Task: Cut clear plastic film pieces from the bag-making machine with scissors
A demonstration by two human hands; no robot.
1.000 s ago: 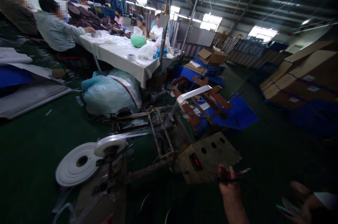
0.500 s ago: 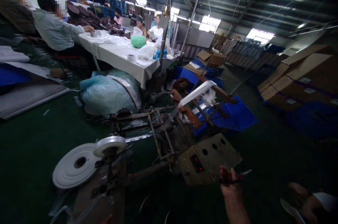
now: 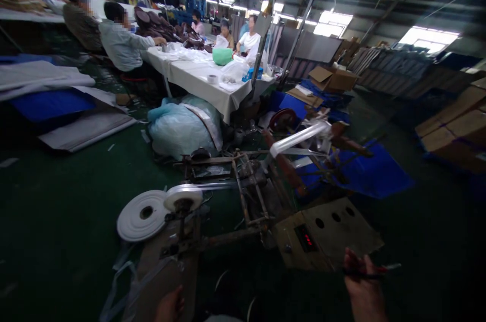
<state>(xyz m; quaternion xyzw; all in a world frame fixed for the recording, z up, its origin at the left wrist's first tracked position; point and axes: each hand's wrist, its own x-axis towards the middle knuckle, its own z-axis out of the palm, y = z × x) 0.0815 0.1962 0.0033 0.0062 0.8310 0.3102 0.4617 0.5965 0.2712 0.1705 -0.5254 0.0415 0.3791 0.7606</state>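
Observation:
My right hand is low at the right, its fingers closed on a thin dark tool with a red and pale tip. It hovers just in front of a tan control box with round holes and a red digit display. That box belongs to a rusty floor machine, which carries a white tape reel, a smaller spool and a spinning wooden winder. A rounded patch of skin shows at the bottom edge. It may be my left hand, but its shape is unclear.
A large pale plastic sack lies on the green floor behind the machine. Several seated people work at a long white-covered table. Cardboard boxes are stacked at the right. Blue sheets lie beside the winder, and flat boards at the left.
The view has swung left, so everything sits further right. The winder arms have turned. My right hand kept its grip on the tool. The sandalled foot at the far right has left the view.

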